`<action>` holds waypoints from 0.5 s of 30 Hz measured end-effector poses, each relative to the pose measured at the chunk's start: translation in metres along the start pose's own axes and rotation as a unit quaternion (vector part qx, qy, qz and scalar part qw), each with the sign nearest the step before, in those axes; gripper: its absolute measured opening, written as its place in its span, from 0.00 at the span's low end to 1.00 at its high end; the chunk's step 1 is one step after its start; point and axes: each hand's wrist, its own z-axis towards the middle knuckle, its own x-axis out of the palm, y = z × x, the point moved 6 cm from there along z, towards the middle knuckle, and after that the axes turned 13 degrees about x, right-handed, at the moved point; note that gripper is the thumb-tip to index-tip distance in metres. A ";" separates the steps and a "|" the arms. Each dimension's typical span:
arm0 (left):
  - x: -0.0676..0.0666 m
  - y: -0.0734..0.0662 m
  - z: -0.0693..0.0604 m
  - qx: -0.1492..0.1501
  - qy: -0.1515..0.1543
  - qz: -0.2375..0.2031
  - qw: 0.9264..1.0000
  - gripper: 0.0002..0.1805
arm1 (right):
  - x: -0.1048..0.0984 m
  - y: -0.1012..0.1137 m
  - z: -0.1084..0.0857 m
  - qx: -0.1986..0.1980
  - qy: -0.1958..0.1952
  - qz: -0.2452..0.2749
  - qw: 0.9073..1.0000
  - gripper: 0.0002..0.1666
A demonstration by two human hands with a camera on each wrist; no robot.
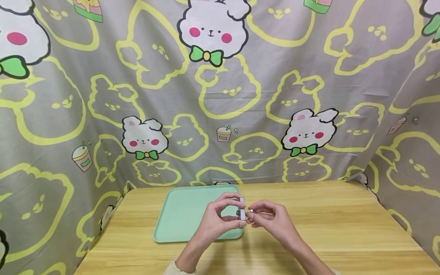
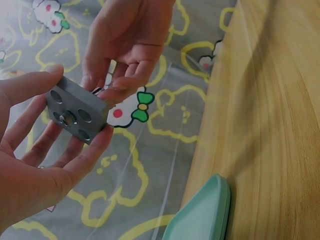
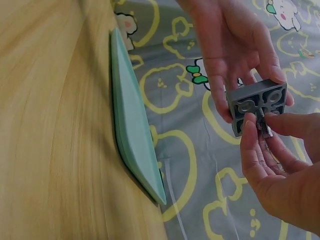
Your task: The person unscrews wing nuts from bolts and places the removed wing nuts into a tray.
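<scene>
I see the left hand point(image 1: 214, 218) pinching the grey block point(image 2: 71, 106) by its edges in mid-air, while the right hand point(image 1: 271, 218) pinches a metal screw point(image 3: 260, 116) at its ribbed face. Careless tilting (I can't judge the seating) could make it bind.

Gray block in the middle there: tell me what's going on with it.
A person holds the gray block by its edges in the left grip, raised above the wooden table. The right grip pinches a small metal piece at the block's ribbed face; how firmly it is seated can't be told. A green tray lies on the table.
</scene>
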 end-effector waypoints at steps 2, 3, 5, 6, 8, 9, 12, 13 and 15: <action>0.000 0.001 0.000 -0.003 -0.001 -0.002 1.000 0.19 | 0.001 0.003 -0.001 -0.021 -0.007 -0.022 1.000 0.16; -0.001 0.001 0.000 -0.003 -0.001 -0.003 1.000 0.19 | 0.001 0.004 -0.001 -0.036 -0.013 -0.037 0.999 0.15; -0.002 0.001 0.000 -0.005 -0.003 -0.007 1.000 0.19 | 0.002 0.007 -0.003 -0.069 -0.028 -0.065 0.995 0.10; -0.002 0.001 0.000 -0.005 -0.004 -0.008 1.000 0.19 | 0.002 0.009 -0.003 -0.090 -0.037 -0.081 0.992 0.09; -0.004 0.001 0.000 -0.006 -0.006 -0.009 1.000 0.19 | 0.004 0.013 -0.006 -0.143 -0.054 -0.113 0.982 0.08; -0.004 0.000 -0.001 -0.007 -0.008 -0.010 1.000 0.19 | 0.006 0.015 -0.007 -0.172 -0.060 -0.128 0.975 0.09; -0.006 0.000 -0.001 -0.010 -0.010 -0.011 1.000 0.20 | 0.010 0.022 -0.014 -0.265 -0.079 -0.178 0.944 0.15; -0.006 0.000 -0.001 -0.011 -0.010 -0.010 1.000 0.21 | 0.011 0.024 -0.016 -0.294 -0.084 -0.193 0.933 0.17; -0.007 0.000 -0.001 -0.013 -0.011 -0.012 1.000 0.21 | 0.013 0.027 -0.019 -0.345 -0.091 -0.220 0.908 0.20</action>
